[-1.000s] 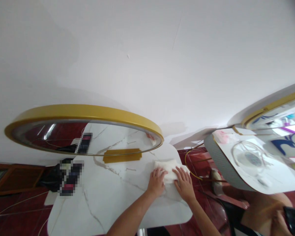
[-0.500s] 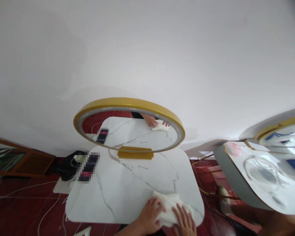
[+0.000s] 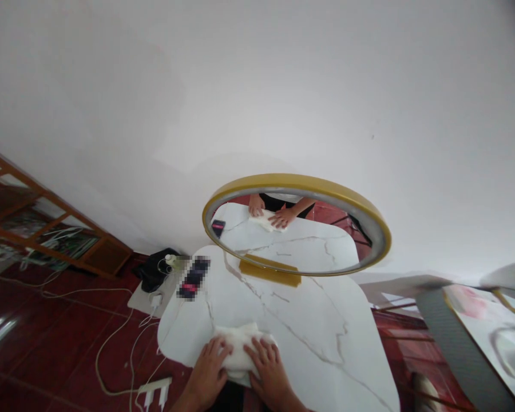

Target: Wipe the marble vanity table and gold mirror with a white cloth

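A folded white cloth (image 3: 244, 350) lies on the white marble-patterned table (image 3: 300, 349), close to its front edge and left of the middle. My left hand (image 3: 211, 366) grips the cloth's left side, its fingertips curled onto the fabric. On the right side, my right hand (image 3: 269, 366) holds the cloth down with bent, slightly parted fingers. Behind the cloth stands a round mirror (image 3: 292, 232) with a gold rim on a gold base (image 3: 270, 270). Both hands and the cloth show in its reflection.
A blurred-out dark item (image 3: 194, 278) sits at the table's left edge. A power strip (image 3: 155, 386) with cables rests on the red tiled floor (image 3: 68, 337). A wooden shelf (image 3: 51, 223) stands left, and a second table (image 3: 489, 332) is at the right.
Both hands have slid the cloth from the table's front right corner to the front left. The view has turned left, so the mirror appears further right.
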`<state>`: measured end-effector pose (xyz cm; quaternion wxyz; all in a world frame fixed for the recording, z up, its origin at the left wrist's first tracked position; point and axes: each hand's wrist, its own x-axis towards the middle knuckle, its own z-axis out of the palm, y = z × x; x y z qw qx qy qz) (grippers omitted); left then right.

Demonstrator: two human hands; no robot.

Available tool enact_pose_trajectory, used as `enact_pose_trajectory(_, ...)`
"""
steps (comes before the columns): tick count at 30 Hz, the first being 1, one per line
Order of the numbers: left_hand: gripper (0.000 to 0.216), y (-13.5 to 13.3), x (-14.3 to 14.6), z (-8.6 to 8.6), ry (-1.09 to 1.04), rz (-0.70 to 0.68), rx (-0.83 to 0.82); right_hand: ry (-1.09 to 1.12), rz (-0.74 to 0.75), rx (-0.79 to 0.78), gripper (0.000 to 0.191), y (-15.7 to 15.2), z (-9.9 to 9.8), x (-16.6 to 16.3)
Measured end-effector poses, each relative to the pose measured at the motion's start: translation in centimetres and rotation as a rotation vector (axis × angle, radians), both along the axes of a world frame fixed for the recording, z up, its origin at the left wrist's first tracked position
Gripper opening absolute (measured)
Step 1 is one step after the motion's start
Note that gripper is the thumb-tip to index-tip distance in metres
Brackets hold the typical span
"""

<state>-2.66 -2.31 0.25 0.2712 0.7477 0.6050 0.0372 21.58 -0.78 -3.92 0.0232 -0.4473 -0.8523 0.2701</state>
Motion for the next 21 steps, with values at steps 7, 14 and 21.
enact_pose_trajectory(7, 0.059, 2.8, -5.2, -0.3, 0.052, 0.035, 0.103, 0.0, -0.031, 0.017, 0.068, 2.4, 1.0, -5.6)
enact_pose_trajectory(14, 0.051, 10.2, -5.9, 0.8, 0.0, -0.045, 0.241, -0.02, -0.201, 0.047, 0.076, 3.1, 2.0, -8.8)
enact_pose_trajectory(21, 0.039, 13.4, -3.3, 1.4, -0.062, 0.161, 0.378, 0.044, -0.16, 0.006, 0.067, 3.9, 3.6, -11.0)
